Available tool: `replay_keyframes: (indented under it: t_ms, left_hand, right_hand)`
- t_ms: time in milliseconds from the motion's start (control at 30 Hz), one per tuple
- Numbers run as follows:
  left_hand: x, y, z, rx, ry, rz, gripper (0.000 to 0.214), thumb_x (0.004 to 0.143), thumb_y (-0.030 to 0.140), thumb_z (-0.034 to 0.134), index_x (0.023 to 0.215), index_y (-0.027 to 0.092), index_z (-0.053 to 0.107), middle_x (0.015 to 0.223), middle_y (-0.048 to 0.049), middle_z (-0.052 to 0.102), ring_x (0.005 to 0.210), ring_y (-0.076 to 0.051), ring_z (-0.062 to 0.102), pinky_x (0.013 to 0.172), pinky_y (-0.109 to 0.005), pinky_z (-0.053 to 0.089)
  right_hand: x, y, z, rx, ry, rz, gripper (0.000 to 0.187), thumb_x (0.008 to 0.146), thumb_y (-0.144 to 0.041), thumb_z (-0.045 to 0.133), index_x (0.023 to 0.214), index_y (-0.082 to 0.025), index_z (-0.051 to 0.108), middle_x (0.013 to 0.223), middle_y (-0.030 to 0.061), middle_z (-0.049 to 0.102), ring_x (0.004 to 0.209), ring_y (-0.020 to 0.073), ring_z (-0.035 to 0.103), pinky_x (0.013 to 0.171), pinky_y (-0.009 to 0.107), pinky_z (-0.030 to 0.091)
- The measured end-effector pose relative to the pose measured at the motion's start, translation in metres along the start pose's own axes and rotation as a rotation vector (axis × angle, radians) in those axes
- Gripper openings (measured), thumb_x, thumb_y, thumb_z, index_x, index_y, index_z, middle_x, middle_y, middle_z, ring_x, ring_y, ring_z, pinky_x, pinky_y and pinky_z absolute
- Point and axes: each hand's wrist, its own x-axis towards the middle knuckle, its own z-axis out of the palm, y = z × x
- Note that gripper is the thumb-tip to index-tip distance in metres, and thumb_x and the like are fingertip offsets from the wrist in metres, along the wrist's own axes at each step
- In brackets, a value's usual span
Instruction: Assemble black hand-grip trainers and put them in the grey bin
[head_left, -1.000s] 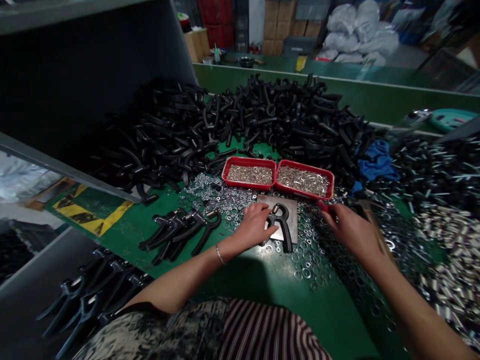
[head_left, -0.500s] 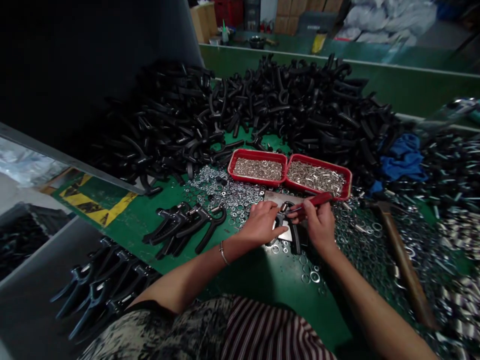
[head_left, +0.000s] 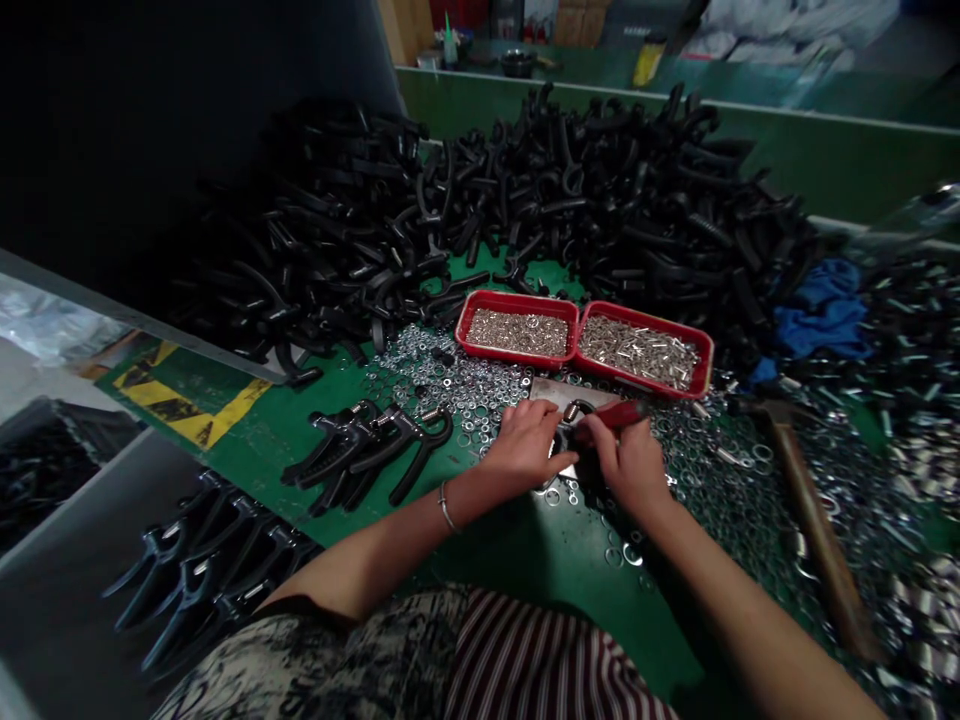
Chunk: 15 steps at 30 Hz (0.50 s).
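My left hand is closed around a black spring hand grip, pressing it over a metal plate. The coil spring of that grip shows just beyond my fingers. My right hand is closed on a red-handled tool, whose working end is hidden by the hand and the grip. To the left of my left hand lie several black hand grips with springs fitted.
Two red trays of small metal pins and parts stand behind my hands. Loose washers spread around. A hammer lies right, near a blue cloth. Black grip handles pile up at the back. More grips sit lower left.
My right hand has turned and shifted slightly, and the red handle now points less far up and right. My left hand keeps its hold. The view has tilted slightly down.
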Motion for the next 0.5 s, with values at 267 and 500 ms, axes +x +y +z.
replay_keyframes:
  t_ms: [267,500]
  left_hand:
    - [-0.001,0.002,0.002,0.043,0.024,-0.007,0.053,0.090,0.051,0.061,0.130,0.017,0.056,0.132,-0.0118,0.054,0.120,-0.032,0.047,0.100,-0.046,0.038]
    - [0.001,0.007,-0.002,0.124,0.021,0.018,0.048,0.092,0.047,0.059,0.128,0.016,0.057,0.128,-0.0121,0.056,0.116,-0.032,0.049,0.098,-0.046,0.039]
  right_hand:
    - [0.041,-0.012,-0.002,-0.088,-0.200,-0.188,0.035,0.096,-0.054,0.040,0.103,-0.020,0.045,0.082,0.0135,0.068,0.071,0.0302,0.066,0.062,0.037,0.047]
    - [0.022,-0.025,-0.024,0.394,-0.050,-0.063,0.039,0.101,-0.057,0.015,0.102,-0.029,0.042,0.061,-0.0022,0.056,0.047,0.0192,0.049,0.049,0.033,0.043]
